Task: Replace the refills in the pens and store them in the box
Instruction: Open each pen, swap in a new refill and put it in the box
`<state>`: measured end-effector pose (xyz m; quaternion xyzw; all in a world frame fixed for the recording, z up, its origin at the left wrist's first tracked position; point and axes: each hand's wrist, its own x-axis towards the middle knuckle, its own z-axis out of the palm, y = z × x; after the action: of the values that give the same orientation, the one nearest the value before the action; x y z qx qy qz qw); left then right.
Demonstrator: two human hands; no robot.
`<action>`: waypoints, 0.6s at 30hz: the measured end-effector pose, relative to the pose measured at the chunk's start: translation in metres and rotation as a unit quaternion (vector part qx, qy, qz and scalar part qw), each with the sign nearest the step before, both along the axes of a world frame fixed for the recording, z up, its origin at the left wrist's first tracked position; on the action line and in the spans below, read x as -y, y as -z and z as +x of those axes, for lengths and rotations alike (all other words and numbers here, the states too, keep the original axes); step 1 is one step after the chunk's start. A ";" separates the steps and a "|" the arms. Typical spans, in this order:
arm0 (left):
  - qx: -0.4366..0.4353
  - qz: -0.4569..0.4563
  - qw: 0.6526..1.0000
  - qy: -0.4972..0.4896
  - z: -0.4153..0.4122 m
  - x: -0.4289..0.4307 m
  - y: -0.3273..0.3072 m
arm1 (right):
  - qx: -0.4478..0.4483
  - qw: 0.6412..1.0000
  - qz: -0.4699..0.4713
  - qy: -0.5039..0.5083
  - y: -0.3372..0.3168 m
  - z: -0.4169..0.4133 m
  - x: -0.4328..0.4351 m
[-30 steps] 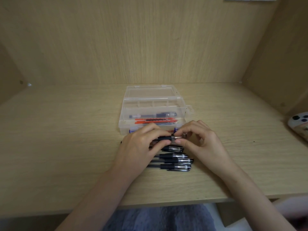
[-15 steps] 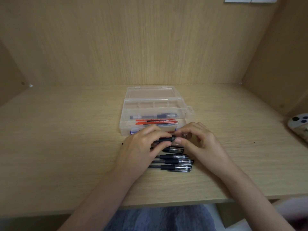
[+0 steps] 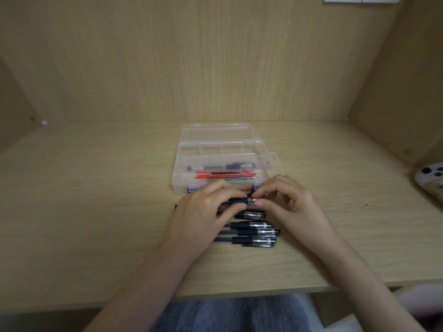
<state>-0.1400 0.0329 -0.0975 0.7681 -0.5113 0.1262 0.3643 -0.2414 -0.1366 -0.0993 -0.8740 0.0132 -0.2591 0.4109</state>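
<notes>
My left hand (image 3: 206, 209) grips a black pen (image 3: 238, 201) by its rubber grip, held level above the desk. My right hand (image 3: 290, 202) pinches the metal tip end of that same pen with thumb and forefinger. Under the hands lie several black capped pens (image 3: 254, 233) side by side. Just behind them stands an open clear plastic box (image 3: 223, 149) holding red refills (image 3: 225, 174) and a dark blue pen (image 3: 223, 167).
The box's lid lies flat behind it. A phone (image 3: 430, 183) rests at the desk's right edge. Wooden walls enclose the desk at the back and on both sides. The desk's front edge runs just below my forearms.
Both hands stay on the pen. The right fingers have shifted slightly at the tip, which now shows less metal between the hands.
</notes>
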 end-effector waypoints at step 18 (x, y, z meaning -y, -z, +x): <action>-0.024 -0.046 0.998 -0.032 0.002 -0.001 0.000 | -0.015 0.995 -0.072 0.060 0.003 -0.002 0.007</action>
<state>-0.1381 0.0342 -0.0974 0.7694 -0.4716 0.1428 0.4066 -0.2433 -0.1433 -0.1020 -0.9026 0.0535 -0.2706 0.3304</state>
